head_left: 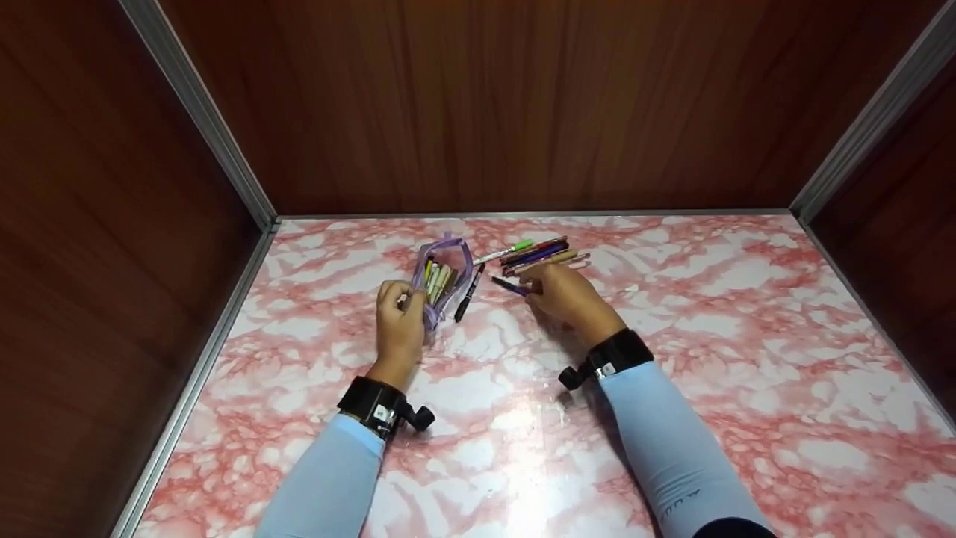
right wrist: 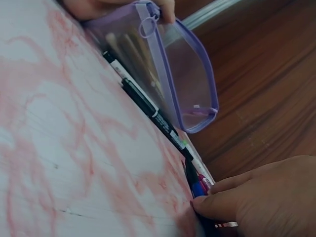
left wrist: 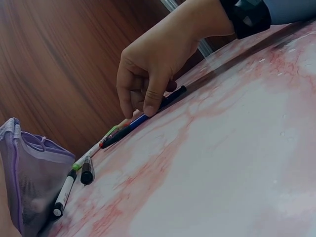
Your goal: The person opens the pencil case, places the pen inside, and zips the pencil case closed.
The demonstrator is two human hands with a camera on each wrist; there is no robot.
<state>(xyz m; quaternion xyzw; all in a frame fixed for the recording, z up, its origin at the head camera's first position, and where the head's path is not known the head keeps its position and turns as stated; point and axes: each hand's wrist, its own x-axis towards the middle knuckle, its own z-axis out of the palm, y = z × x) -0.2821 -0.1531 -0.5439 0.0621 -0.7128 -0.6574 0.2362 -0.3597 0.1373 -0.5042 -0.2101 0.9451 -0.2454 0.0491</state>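
My left hand (head_left: 399,310) grips the near left edge of a see-through purple mesh pencil pouch (right wrist: 172,94). The pouch's zipped mouth gapes, and several pens and markers (head_left: 439,282) lie inside it. To the right, my right hand (head_left: 564,293) pinches a dark blue pen (left wrist: 129,132) between thumb and fingers, low over the table. Its black end (head_left: 504,283) points left toward the pouch. Between the pouch and that hand lies a black marker (head_left: 469,295).
A white pen with a green cap (head_left: 504,252) lies right of the pouch. Several more pens (head_left: 536,255) are bunched just beyond my right hand. The pink marbled table (head_left: 478,418) meets brown wood-look panels (head_left: 493,104) at the back and sides.
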